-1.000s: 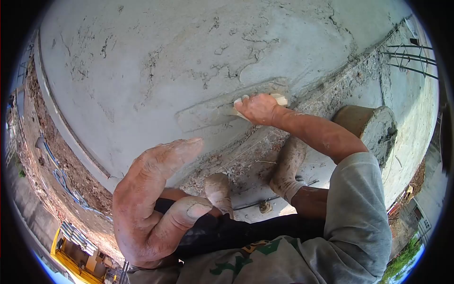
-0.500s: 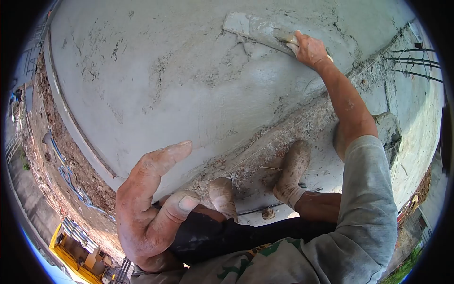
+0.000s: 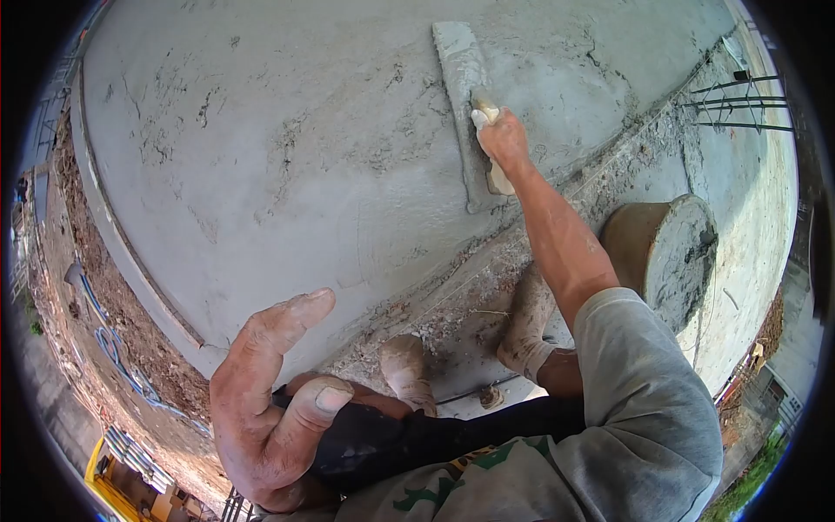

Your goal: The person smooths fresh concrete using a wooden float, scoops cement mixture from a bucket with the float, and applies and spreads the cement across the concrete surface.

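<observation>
My right hand (image 3: pixel 504 139) is wrapped round the handle of a long flat concrete float (image 3: pixel 458 78). Its blade lies on the wet grey concrete (image 3: pixel 330 113), its length running away from me. The surface near my feet looks smooth, while rough pits and streaks mark the part farther left. Close to the camera, my left hand (image 3: pixel 274 391) is raised with thumb and forefinger apart, holding nothing; cement smears cover its skin.
A bucket (image 3: pixel 648 239) with grey mortar stands right of my legs. Rebar (image 3: pixel 739 109) juts out at the upper right. Rubble lines the slab's near edge by my mud-caked feet (image 3: pixel 404 370). A blue hose (image 3: pixel 113 348) lies on the soil at left.
My right hand has drawn the float left and nearer to me, turning it from nearly crosswise to pointing away. More of the bucket shows. My left hand stays raised, slightly lower.
</observation>
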Demonstrator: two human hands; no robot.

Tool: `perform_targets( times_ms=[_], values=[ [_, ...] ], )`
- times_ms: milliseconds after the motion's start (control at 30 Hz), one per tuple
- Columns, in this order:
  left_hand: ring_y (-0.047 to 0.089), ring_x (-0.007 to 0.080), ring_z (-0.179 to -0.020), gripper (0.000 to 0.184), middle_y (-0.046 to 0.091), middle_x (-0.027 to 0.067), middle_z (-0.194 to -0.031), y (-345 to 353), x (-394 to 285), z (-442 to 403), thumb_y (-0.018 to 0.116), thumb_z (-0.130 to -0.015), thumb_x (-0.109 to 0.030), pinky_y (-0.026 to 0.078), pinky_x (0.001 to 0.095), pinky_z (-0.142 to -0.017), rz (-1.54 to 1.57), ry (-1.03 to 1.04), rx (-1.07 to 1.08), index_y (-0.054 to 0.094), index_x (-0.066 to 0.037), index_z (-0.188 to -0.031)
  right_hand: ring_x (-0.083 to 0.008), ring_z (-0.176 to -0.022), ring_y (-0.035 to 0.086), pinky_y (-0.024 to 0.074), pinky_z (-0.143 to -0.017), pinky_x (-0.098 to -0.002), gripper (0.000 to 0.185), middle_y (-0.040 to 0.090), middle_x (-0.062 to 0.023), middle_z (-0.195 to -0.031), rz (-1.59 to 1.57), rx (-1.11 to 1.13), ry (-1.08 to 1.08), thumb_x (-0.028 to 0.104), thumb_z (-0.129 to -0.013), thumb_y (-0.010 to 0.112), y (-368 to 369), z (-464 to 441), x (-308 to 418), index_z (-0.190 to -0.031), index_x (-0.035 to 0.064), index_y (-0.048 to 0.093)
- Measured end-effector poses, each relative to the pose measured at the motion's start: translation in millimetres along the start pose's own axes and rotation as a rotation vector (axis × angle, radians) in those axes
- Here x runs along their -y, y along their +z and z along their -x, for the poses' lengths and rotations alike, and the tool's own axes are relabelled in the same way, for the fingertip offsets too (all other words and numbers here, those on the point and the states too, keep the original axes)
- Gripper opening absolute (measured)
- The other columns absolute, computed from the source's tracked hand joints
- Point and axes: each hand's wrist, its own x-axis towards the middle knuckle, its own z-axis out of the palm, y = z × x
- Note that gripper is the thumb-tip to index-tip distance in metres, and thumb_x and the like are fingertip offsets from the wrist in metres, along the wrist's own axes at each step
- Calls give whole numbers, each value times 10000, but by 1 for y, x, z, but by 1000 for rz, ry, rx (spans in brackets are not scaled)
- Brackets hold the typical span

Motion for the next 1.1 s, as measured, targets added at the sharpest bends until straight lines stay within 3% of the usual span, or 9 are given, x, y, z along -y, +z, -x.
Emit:
perform_targets(
  times_ms=[167, 367, 467, 500, 633, 733, 867, 1100],
  values=[
    [597, 327, -997, 543, 613, 218, -1051, 0, -3, -1, 688, -779, -363, 440, 377, -891, 2, 40, 41, 594, 52, -1117, -434, -923, 608, 475, -829, -485, 370, 631, -285, -920, -66, 239, -26, 270, -825, 608, 48, 111, 59, -992, -43, 504],
    [601, 328, -986, 545, 616, 219, -1050, 1, 0, 2, 693, -771, -356, 444, 385, -883, -54, 109, 51, 592, 45, -1126, -380, -861, 638, 481, -787, -472, 253, 646, -220, -885, 24, 615, -434, 109, -803, 502, 106, 212, 98, -1016, -26, 478],
    [540, 297, -1080, 640, 608, 203, -1091, 2, 2, 12, 634, -764, -448, 342, 391, -985, -20, -22, 47, 573, 68, -1139, -359, -845, 646, 486, -758, -446, 272, 651, -187, -894, 61, 588, -721, 112, -787, 513, 107, 235, 93, -1028, -12, 480],
    [539, 296, -1076, 641, 609, 202, -1087, 2, 4, 15, 636, -757, -448, 342, 389, -983, 4, -22, 32, 576, 68, -1134, -357, -842, 646, 487, -754, -439, 270, 651, -184, -895, 90, 589, -701, 113, -785, 514, 104, 236, 87, -1026, -4, 483],
    [537, 295, -1063, 635, 613, 199, -1076, 5, -9, 14, 627, -745, -449, 334, 387, -982, -8, -48, -43, 590, 65, -1116, -369, -828, 645, 492, -736, -443, 251, 650, -186, -877, 163, 465, -580, 145, -787, 553, 41, 166, 78, -1002, 29, 494],
    [539, 299, -1071, 627, 616, 199, -1075, -2, -8, 11, 608, -769, -447, 332, 393, -989, -58, -49, 15, 581, 65, -1130, -408, -820, 630, 495, -732, -486, 316, 650, -210, -852, 87, 94, -471, 219, -769, 655, -13, 85, 53, -969, 32, 498],
    [550, 307, -1066, 629, 619, 204, -1070, -4, -1, 6, 582, -806, -461, 342, 404, -986, -90, -30, 67, 564, 65, -1150, -410, -862, 624, 483, -788, -483, 324, 652, -219, -897, 183, -190, -261, 190, -730, 617, -87, -25, 7, -999, 29, 535],
    [564, 301, -1047, 623, 620, 205, -1065, 13, -4, -14, 578, -828, -462, 356, 401, -972, -141, -92, 60, 558, 68, -1155, -365, -1074, 568, 443, -915, -433, 435, 621, -188, -1114, 308, -291, -20, 277, -729, 544, -164, -146, -53, -1123, 97, 585]
  ],
)
